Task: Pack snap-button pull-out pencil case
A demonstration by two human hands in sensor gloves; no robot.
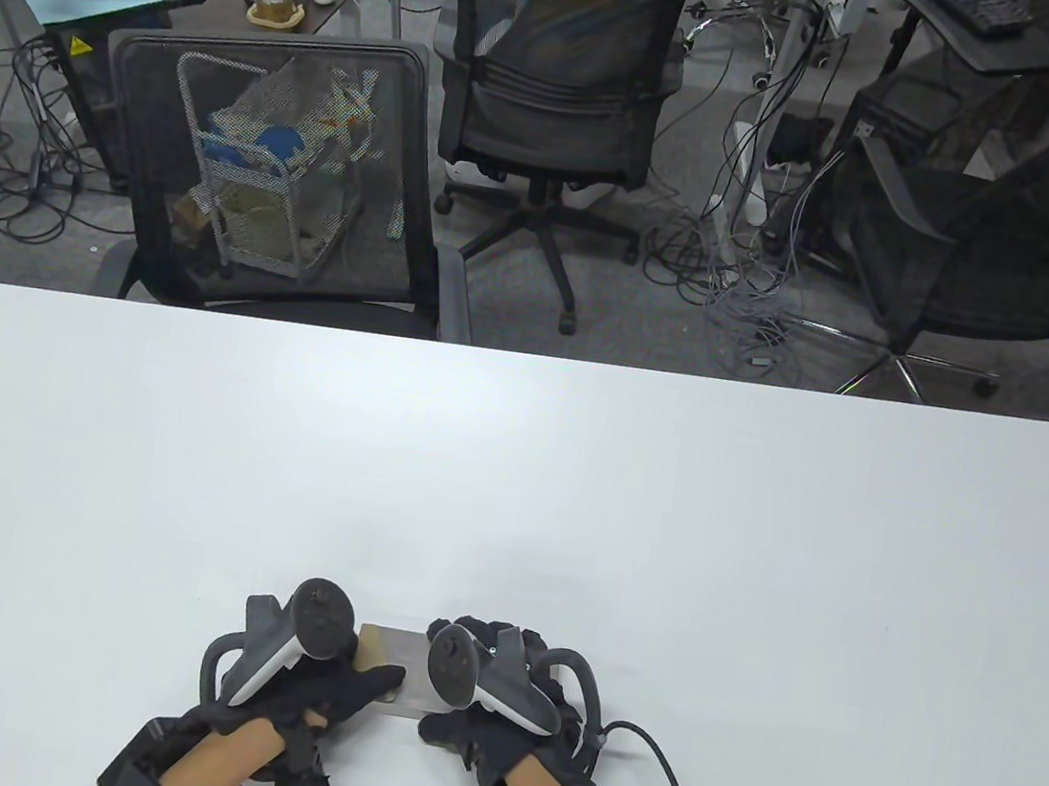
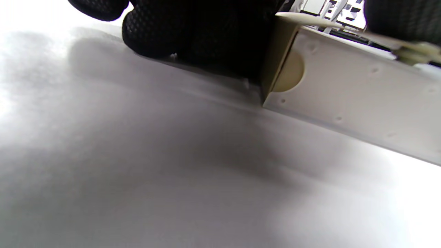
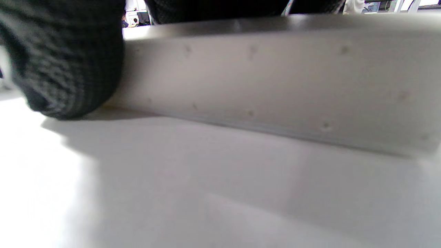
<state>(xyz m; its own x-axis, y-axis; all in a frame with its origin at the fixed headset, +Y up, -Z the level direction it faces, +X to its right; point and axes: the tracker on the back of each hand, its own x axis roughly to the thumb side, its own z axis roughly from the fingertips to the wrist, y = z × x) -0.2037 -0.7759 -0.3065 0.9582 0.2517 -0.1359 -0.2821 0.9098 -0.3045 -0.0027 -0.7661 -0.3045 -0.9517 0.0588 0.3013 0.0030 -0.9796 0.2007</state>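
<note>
A grey pencil case (image 1: pixel 403 670) with a tan inner drawer end lies on the white table (image 1: pixel 509 507) near the front edge, between my two hands. My left hand (image 1: pixel 322 685) holds its left end, with a finger laid across the near part of its top. My right hand (image 1: pixel 486 687) grips its right end. In the left wrist view the case's pale dimpled side (image 2: pixel 355 96) and tan drawer end with a half-round notch (image 2: pixel 280 69) rest on the table, my gloved fingers (image 2: pixel 193 31) against that end. In the right wrist view the case side (image 3: pixel 275 82) fills the frame, a gloved fingertip (image 3: pixel 65 65) at its left end.
A black mesh chair (image 1: pixel 273 176) stands against the table's far edge at the left, with two more office chairs (image 1: pixel 554 98) and cables on the floor behind. A cable (image 1: pixel 668 769) runs from my right wrist to the front edge.
</note>
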